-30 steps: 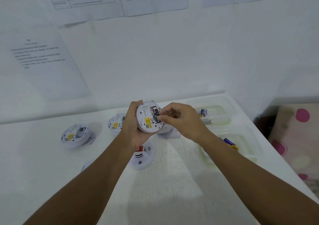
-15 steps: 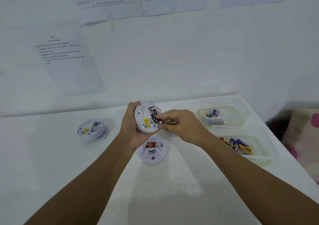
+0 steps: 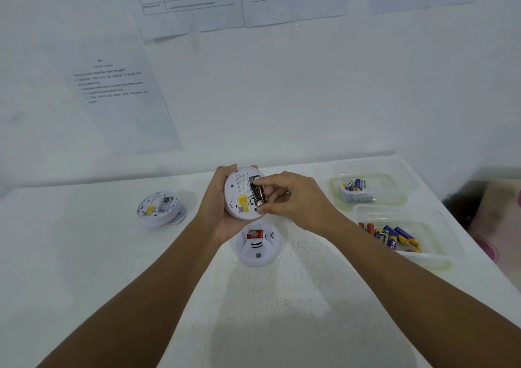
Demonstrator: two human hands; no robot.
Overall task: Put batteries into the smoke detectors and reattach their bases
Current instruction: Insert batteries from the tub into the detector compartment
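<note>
changes since half a second back: dark cylindrical battery (image 3: 258, 194), then pinched at an angle above the opening, now lying lengthwise in the battery bay of the round white plastic smoke detector (image 3: 244, 193); right hand (image 3: 293, 198) closer over the detector, forefinger on the battery's upper end, thumb at its lower end, pinching it; left hand (image 3: 217, 206) unchanged, wrapped round the detector's left rim and holding it up above the table, underside with yellow label toward the camera; view shifted slightly, trays nearer the right edge.

count, smoke detectors: three. one held, as above. one white domed detector with red sticker (image 3: 258, 245) face-up on the white table (image 3: 84, 254), just below the held one. one white detector with yellow label (image 3: 158, 208) underside-up, resting tilted on a white piece, to the left, well apart from the hands.

count, trays: two clear plastic trays at the table's right side. far tray (image 3: 394, 175) holding a small clear tub (image 3: 355, 191) of blue batteries, number not clear. near tray (image 3: 439, 226) holding loose blue-and-yellow batteries (image 3: 394, 236), some red-ended, exact number not clear.

count, printed paper sheets on the white wall: at least three, text too small to read.
</note>
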